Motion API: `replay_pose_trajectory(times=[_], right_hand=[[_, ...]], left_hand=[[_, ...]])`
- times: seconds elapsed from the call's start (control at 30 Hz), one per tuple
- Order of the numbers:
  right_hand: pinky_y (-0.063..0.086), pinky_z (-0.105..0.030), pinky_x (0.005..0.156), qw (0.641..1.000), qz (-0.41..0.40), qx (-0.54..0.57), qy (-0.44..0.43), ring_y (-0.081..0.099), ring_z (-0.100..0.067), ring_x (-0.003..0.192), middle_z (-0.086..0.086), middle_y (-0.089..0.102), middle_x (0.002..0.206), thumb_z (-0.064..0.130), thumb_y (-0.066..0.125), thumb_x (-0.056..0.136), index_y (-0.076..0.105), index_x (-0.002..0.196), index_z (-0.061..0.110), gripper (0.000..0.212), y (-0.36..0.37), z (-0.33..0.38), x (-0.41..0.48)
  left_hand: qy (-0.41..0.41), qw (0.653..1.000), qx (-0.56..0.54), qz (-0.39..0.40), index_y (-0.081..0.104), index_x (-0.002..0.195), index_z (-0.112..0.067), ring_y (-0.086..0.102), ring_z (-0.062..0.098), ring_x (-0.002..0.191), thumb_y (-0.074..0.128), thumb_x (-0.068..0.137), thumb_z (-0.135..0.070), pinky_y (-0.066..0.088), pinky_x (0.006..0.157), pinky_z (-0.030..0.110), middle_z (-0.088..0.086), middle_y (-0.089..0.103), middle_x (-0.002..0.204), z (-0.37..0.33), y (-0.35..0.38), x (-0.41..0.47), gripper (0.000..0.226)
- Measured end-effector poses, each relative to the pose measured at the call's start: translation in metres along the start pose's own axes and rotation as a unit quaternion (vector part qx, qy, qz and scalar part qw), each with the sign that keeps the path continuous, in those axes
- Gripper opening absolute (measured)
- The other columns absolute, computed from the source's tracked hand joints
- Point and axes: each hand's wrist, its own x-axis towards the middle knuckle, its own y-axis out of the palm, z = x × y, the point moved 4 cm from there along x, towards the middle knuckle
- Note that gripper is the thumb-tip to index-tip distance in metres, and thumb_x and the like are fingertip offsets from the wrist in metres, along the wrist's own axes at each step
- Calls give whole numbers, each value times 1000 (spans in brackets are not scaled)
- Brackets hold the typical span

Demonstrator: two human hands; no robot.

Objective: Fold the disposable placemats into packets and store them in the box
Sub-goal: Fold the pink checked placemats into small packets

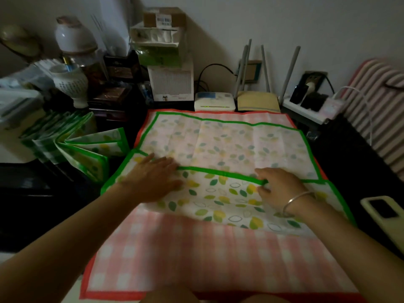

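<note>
Dim cluttered desk (341,154): my left hand (150,182) presses flat on green-bordered placemat (229,145), right hand (277,189) pinches its folded edge; sheet may slide on pink placemat (196,259), skewing crease.

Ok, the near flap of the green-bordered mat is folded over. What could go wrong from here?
1. The green-bordered placemat lies on the pink checked placemat. Only the left hand presses flat on it, so the right hand pinching the green edge could slide both sheets.
2. The folded edge looks slightly askew, so creasing now may give a crooked packet.
3. The phone sits by the mat's right corner and could be nudged.
</note>
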Motion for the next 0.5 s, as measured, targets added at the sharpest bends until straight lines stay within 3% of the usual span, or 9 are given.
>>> replay_pose_trajectory(times=[0.1,0.17,0.33,0.5], right_hand=[[36,-26,103,999,-5,34,-41,50,-19,122,-1,58,131,23,64,86,54,134,17,49,3,-8,-21],[37,-25,103,997,-10,45,-57,52,-17,120,1,61,127,23,67,84,57,131,17,48,5,-13,-31],[44,-30,98,995,-45,52,-73,55,-15,110,7,65,115,27,64,87,67,116,18,31,9,-14,-37],[44,-34,74,989,-113,77,-64,56,-26,87,-2,65,87,16,72,82,68,85,11,7,9,-14,-24]], left_hand=[[-38,991,-99,-85,48,139,-25,44,18,135,-3,77,-72,10,120,37,2,54,140,-11,2,-27,93],[-66,980,-145,-123,56,133,-23,54,18,124,5,76,-81,15,120,36,2,62,127,-19,2,-46,96],[-103,974,-175,-104,49,136,-33,52,20,119,9,68,-87,36,103,35,-4,49,134,-35,10,-68,95],[-112,970,-172,-129,53,134,-31,54,23,115,21,71,-82,37,100,38,-4,48,138,-23,14,-52,87]])
